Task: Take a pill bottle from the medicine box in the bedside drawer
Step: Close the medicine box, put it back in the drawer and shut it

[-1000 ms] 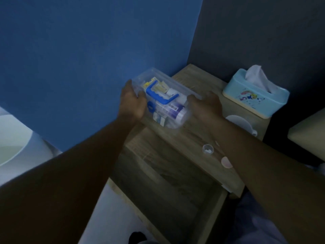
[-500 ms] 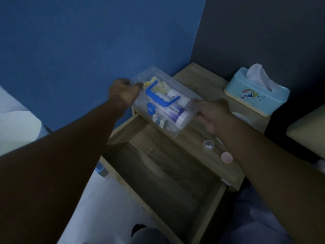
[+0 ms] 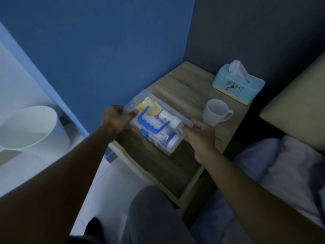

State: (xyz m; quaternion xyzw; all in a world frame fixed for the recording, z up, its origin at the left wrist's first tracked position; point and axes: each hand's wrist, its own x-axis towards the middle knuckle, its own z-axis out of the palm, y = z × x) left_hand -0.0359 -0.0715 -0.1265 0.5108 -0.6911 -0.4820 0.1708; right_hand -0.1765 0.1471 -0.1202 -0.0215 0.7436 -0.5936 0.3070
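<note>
Medicine box [image 3: 154, 123], clear, blue handle: left hand [image 3: 116, 118] and right hand [image 3: 198, 136], each grip clamped on one end, above the open drawer [image 3: 168, 166]. Pill bottle [image 3: 169, 118] inside. Mug [image 3: 215, 111] and tissue box [image 3: 237, 87] beyond the right grip on the counter [image 3: 181, 88]. Since the earlier frame, mug uncovered.

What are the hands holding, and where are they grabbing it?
Both hands hold the clear medicine box by its two short ends: left hand on the far-left end, right hand on the near-right end.
</note>
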